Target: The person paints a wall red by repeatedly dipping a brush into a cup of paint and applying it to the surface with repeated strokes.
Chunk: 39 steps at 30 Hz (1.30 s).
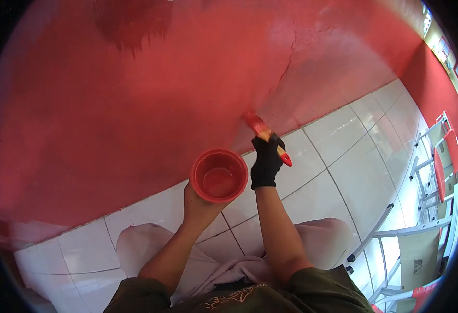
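Observation:
My left hand point(200, 207), bare, is wrapped round a red plastic cup point(219, 199) from below; its fingers are mostly hidden behind it. Red paint point(219, 180) shows inside, low in the cup. In a black glove, my right hand point(266, 161) grips a paintbrush point(263, 132) by its wooden handle, whose red end sticks out at the lower right. The brush's paint-covered bristles point up and left and appear to touch the red wall point(135, 130). A crack runs down the wall above the brush.
White floor tiles point(312, 188) meet the wall's lower edge along a slanting line. My bent legs point(325, 237) are on either side of my forearms. At the right stand metal-framed chairs point(417, 229) with red parts. Another red wall point(438, 83) rises at the upper right.

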Available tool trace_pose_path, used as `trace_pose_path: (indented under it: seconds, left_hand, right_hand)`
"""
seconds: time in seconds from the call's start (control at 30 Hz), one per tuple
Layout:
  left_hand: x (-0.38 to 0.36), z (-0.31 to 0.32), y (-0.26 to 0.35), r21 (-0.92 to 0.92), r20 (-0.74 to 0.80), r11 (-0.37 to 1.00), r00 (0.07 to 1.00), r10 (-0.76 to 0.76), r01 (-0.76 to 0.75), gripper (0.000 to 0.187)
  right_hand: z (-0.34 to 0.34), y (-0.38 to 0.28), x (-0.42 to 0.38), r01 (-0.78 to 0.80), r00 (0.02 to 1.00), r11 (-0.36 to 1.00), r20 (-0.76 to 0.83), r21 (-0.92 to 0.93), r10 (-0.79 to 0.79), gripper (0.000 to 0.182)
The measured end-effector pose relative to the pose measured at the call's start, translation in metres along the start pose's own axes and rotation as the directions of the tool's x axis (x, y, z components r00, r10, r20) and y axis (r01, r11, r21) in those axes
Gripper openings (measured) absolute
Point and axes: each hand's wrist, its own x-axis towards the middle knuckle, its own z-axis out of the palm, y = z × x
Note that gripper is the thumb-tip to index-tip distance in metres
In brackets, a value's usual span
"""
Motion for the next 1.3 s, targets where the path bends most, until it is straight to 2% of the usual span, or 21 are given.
trace_pose_path:
  seconds: [0.07, 0.13, 0.27, 0.4, 0.47, 0.5, 0.53, 0.6, 0.63, 0.67, 0.7, 0.73, 0.8, 0.9, 0.93, 1.0, 1.07, 1.1, 1.17, 1.27, 1.3]
  left_hand:
    - [0.0, 0.0, 0.003, -0.016, 0.004, 1.0, 1.0, 0.024, -0.024, 0.077]
    - [-0.001, 0.0, 0.001, -0.031, -0.013, 0.999, 0.999, 0.036, -0.037, 0.074]
    - [-0.001, 0.002, 0.001, -0.045, -0.046, 0.995, 0.995, 0.089, -0.091, 0.071]
    - [0.0, -0.001, -0.004, -0.033, 0.005, 0.999, 0.999, 0.044, -0.044, 0.075]
    - [0.0, 0.0, -0.007, -0.043, -0.01, 0.998, 0.999, 0.048, -0.049, 0.072]
    - [0.0, 0.001, -0.007, -0.048, -0.01, 0.998, 0.999, 0.042, -0.042, 0.072]
    - [0.0, 0.001, -0.006, -0.042, -0.001, 0.998, 0.999, 0.04, -0.04, 0.074]
    - [0.001, 0.002, -0.002, -0.042, 0.013, 0.998, 0.999, 0.043, -0.042, 0.077]
    - [0.001, 0.002, -0.001, -0.024, 0.008, 0.999, 1.0, 0.027, -0.027, 0.077]
    - [0.001, 0.002, 0.0, -0.004, 0.004, 1.0, 1.0, 0.013, -0.013, 0.077]
    - [0.002, 0.003, -0.002, -0.004, 0.01, 1.0, 1.0, 0.019, -0.019, 0.077]
    - [0.002, 0.003, -0.004, -0.001, 0.01, 1.0, 1.0, 0.021, -0.021, 0.076]
    - [-0.001, 0.002, -0.005, 0.018, 0.026, 1.0, 0.999, 0.024, -0.025, 0.076]
    - [-0.002, 0.001, -0.003, 0.038, 0.056, 0.999, 0.998, 0.023, -0.026, 0.074]
    - [-0.003, 0.0, -0.003, 0.035, 0.05, 0.999, 0.999, 0.016, -0.018, 0.072]
    - [-0.002, 0.002, -0.002, 0.031, 0.054, 0.999, 0.998, 0.015, -0.017, 0.07]
    - [-0.001, 0.004, 0.0, 0.017, 0.028, 1.0, 1.0, 0.013, -0.014, 0.059]
    - [0.0, 0.004, -0.004, 0.02, 0.04, 1.0, 0.999, 0.014, -0.015, 0.059]
    - [0.0, 0.003, -0.019, -0.024, 0.069, 0.994, 0.992, -0.101, 0.103, 0.068]
    - [0.0, 0.002, -0.029, -0.027, 0.065, 0.993, 0.992, -0.11, 0.112, 0.069]
    - [0.001, 0.002, -0.032, -0.009, 0.088, 0.995, 0.991, -0.101, 0.102, 0.069]
  right_hand:
    - [-0.013, 0.005, -0.003, -0.03, 0.993, 0.999, -0.116, -0.044, 0.025, 0.033]
    - [-0.004, 0.002, 0.01, -0.014, 0.993, 0.995, -0.116, -0.096, 0.003, 0.03]
    - [0.064, -0.05, 0.038, 0.269, 0.954, 0.951, 0.175, -0.151, -0.242, 0.028]
    - [0.127, -0.124, 0.045, 0.386, 0.855, 0.914, 0.321, 0.127, -0.406, 0.021]
    - [0.132, -0.152, 0.054, 0.651, 0.662, 0.759, 0.488, 0.001, -0.569, 0.018]
    - [0.132, -0.161, 0.056, 0.921, 0.382, 0.252, 0.568, -0.296, -0.729, 0.018]
    - [0.129, -0.159, 0.056, 0.922, 0.381, 0.25, 0.573, -0.298, -0.726, 0.018]
    - [0.109, -0.145, 0.057, 0.823, 0.567, 0.456, 0.536, -0.339, -0.625, 0.019]
    - [0.097, -0.121, 0.057, 0.633, 0.75, 0.739, 0.418, -0.228, -0.513, 0.019]
    - [0.076, -0.083, 0.062, 0.372, 0.866, 0.921, 0.315, 0.114, -0.389, 0.02]
    - [0.055, -0.053, 0.052, 0.308, 0.912, 0.95, 0.269, 0.045, -0.309, 0.02]
    - [0.018, -0.016, 0.055, 0.272, 0.947, 0.941, 0.229, -0.199, -0.226, 0.034]
    - [-0.005, 0.001, 0.02, 0.058, 0.997, 0.988, 0.061, -0.14, -0.05, 0.032]
    - [-0.013, 0.003, 0.005, -0.023, 0.995, 0.997, -0.101, -0.073, 0.016, 0.028]
    - [-0.009, 0.0, 0.007, -0.018, 0.993, 0.998, -0.114, -0.066, 0.011, 0.028]
    - [0.011, -0.011, 0.024, 0.053, 0.998, 0.984, 0.048, -0.172, -0.045, 0.028]
    - [0.048, -0.038, 0.036, 0.19, 0.973, 0.977, 0.149, -0.101, -0.174, 0.029]
    - [0.065, -0.056, 0.039, 0.193, 0.974, 0.976, 0.138, -0.098, -0.179, 0.029]
    - [0.085, -0.085, 0.042, 0.328, 0.919, 0.944, 0.217, 0.038, -0.329, 0.029]
    - [0.069, -0.086, 0.034, 0.442, 0.892, 0.896, 0.124, -0.036, -0.435, 0.028]
    - [0.053, -0.072, 0.028, 0.431, 0.899, 0.867, 0.039, -0.249, -0.436, 0.028]
